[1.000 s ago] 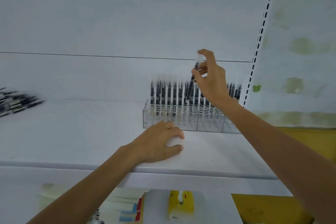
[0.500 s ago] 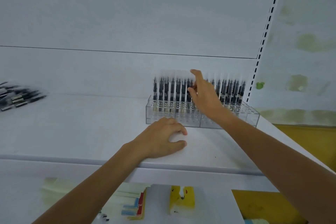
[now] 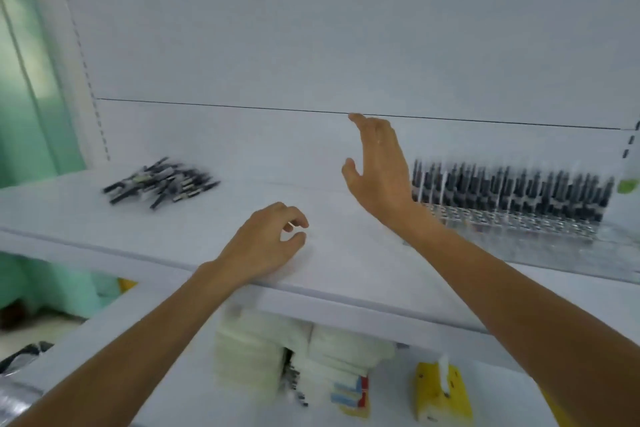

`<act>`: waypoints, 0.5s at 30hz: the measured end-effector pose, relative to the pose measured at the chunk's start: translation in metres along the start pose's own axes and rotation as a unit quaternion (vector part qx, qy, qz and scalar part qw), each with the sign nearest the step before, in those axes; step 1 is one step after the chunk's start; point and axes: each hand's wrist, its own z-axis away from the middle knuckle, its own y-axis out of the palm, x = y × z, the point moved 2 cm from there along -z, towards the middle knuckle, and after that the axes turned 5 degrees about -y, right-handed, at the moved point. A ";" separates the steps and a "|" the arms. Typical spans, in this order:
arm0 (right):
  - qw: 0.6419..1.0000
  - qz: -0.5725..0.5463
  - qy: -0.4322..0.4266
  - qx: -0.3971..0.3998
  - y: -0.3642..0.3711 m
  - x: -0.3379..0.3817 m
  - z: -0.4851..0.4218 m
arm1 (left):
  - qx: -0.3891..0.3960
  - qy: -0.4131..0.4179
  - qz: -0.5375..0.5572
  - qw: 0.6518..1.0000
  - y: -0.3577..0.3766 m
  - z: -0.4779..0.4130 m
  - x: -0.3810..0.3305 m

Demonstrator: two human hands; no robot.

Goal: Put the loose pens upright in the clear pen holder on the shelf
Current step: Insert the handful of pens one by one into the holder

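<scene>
Head view. I read the right hand [image 3: 379, 170] as released: fingers straight, empty, raised over the shelf [image 3: 104, 218] just beside the left end of the clear pen holder [image 3: 512, 218]. The left hand [image 3: 266, 243] rests near the shelf's front edge, fingers loosely curled, grasping nothing visible. The holder stands toward the shelf's right end, its rows packed with upright pens [image 3: 512, 189]. The loose pens [image 3: 161, 182] lie piled flat toward the back left corner, well apart from the holder. Judgement: task partly complete; the pile remains to be transferred.
</scene>
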 end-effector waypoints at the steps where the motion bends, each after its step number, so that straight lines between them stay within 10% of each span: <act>1: 1.000 -0.027 -0.008 0.014 0.019 0.023 -0.005 | -0.015 -0.023 -0.004 1.000 -0.021 0.009 0.020; 15: 0.970 -0.186 0.017 0.156 0.191 0.236 -0.013 | -0.102 -0.160 -0.031 0.981 -0.192 0.131 0.209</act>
